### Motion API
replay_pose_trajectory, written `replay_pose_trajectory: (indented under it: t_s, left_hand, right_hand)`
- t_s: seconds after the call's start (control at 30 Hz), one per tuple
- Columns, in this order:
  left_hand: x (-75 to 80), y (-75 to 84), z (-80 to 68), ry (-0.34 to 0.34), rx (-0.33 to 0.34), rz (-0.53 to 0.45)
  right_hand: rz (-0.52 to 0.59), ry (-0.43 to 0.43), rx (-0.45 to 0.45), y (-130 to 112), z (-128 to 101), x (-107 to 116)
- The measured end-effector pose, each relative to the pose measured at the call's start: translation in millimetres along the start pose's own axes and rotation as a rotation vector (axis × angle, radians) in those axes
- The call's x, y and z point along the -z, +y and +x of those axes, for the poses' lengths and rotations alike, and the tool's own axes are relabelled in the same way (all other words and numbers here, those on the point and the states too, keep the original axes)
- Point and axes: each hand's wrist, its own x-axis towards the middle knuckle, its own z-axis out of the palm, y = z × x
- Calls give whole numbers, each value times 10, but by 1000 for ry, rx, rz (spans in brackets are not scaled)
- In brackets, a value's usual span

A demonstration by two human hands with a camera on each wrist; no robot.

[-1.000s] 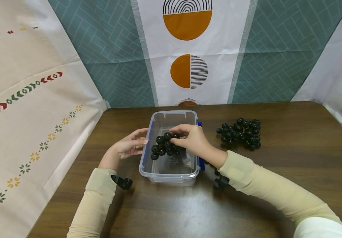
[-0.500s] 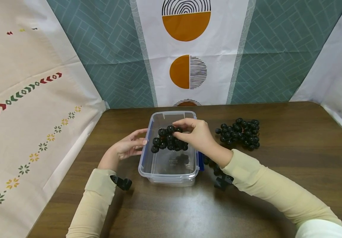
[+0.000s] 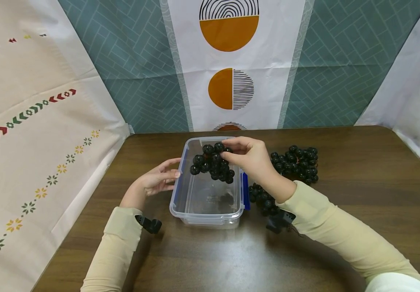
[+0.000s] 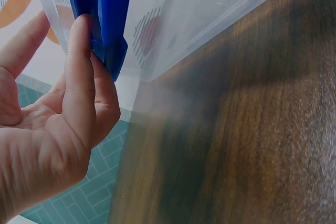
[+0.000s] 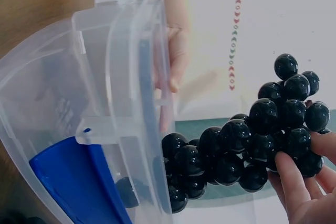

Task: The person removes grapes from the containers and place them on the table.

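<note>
My right hand [image 3: 251, 158] pinches a bunch of black grapes [image 3: 211, 164] at its upper end. The bunch hangs tilted over the far half of a clear plastic container [image 3: 203, 215]. In the right wrist view thumb and fingers grip the grapes [image 5: 262, 114], and part of the bunch is beside the container wall [image 5: 89, 77]. My left hand [image 3: 157, 178] rests its fairly straight fingers against the container's left side. In the left wrist view this hand [image 4: 71, 111] touches a blue latch [image 4: 107, 19] there. No lid is on the container.
A second bunch of grapes [image 3: 297, 164] lies on the wooden table [image 3: 356, 170] at the right. Another bunch [image 3: 262, 197] lies beside the container, partly hidden by my right forearm. A blue latch [image 3: 246, 190] stands on the container's right side.
My right hand has lifted the grapes up from low in the container and moved them away from me and slightly right. My left hand stays at the container's side.
</note>
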Motion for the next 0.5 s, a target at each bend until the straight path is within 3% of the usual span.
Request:
replay_pose_trajectory:
  t_s: [0.3,0.5]
  left_hand:
    - [-9,13,-2,9,7,5]
    - [-13,19,1,12,13,7]
  right_hand:
    - [171,36,-59,-1,32,122]
    - [188,64,-90,-12,33,235]
